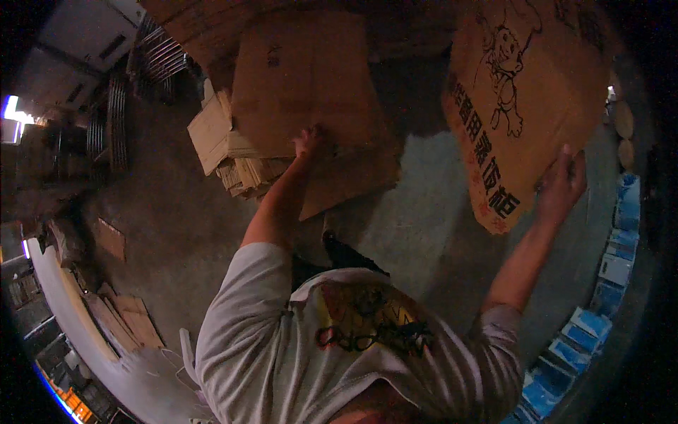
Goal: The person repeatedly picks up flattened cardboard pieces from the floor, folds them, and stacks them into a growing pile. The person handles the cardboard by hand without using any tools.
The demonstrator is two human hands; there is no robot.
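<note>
Grey floor (427,198) spreads beneath brown cardboard sheets (304,78).

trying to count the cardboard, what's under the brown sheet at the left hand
Layered cardboard pieces stick out to the left of and below the brown sheet. What lies beneath its middle is covered, so their number can't be told.

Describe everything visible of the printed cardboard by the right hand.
The printed cardboard is a brown panel with a black cartoon figure, bold black lettering and smaller red marks along its lower left edge. It reaches the picture's top, its lower end tapering. The right hand touches its lower right edge.
</note>
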